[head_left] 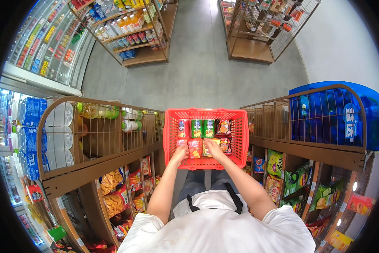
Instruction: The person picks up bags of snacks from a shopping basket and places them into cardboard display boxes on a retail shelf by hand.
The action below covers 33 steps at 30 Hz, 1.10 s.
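A red plastic shopping basket [206,113] with slotted walls is in front of me, above my legs. In its far row are a red canister [183,128], a green canister [196,128], a second green canister [209,128] and a dark red snack packet [224,126]. The near row has red snack packets [195,149], a yellow packet [206,149] and another dark red packet [225,145]. My left hand [180,154] is closed at the leftmost red packet. My right hand [215,150] has its fingers closed at the yellow packet. Both hands partly cover these packets.
Brown wire-railed shelving [101,164] with bagged snacks flanks me on the left, and a similar rack [299,147] stands on the right. A blue display box [335,116] is at right. Farther off, a drinks shelf [145,55] and another rack [250,52] border the grey floor [189,80].
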Each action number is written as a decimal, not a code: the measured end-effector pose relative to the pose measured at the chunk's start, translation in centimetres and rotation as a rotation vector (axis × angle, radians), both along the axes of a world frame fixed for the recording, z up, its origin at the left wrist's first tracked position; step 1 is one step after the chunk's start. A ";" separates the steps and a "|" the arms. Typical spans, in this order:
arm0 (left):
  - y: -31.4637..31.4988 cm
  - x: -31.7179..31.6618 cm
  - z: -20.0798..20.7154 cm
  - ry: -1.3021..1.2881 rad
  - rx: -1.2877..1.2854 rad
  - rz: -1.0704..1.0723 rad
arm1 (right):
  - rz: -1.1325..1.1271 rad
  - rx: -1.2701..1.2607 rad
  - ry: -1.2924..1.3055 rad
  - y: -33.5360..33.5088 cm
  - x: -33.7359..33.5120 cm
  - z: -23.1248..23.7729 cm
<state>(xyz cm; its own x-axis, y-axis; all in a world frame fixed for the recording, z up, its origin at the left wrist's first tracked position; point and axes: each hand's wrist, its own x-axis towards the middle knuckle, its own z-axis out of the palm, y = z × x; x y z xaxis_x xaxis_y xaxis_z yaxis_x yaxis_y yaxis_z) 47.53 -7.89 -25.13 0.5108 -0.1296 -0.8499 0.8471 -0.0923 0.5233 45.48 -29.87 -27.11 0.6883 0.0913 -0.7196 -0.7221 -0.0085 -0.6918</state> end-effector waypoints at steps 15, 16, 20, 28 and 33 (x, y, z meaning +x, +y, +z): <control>-1.5 0.7 0.8 0.107 0.003 -0.162 | 0.096 -0.125 0.026 3.2 -0.9 -3.1; -1.1 0.4 0.3 0.088 -0.001 -0.159 | 0.099 -0.129 0.020 3.1 -0.9 -2.7; -0.4 0.1 0.1 -0.085 -0.029 -0.184 | 0.073 -0.152 -0.021 2.4 -0.5 -1.4; -0.3 -0.5 4.3 -0.350 -0.076 -0.039 | -0.017 -0.240 -0.269 3.4 -1.3 6.5; 0.4 -1.1 6.8 -0.434 -0.190 -0.010 | -0.089 -0.202 -0.323 4.4 -2.5 10.6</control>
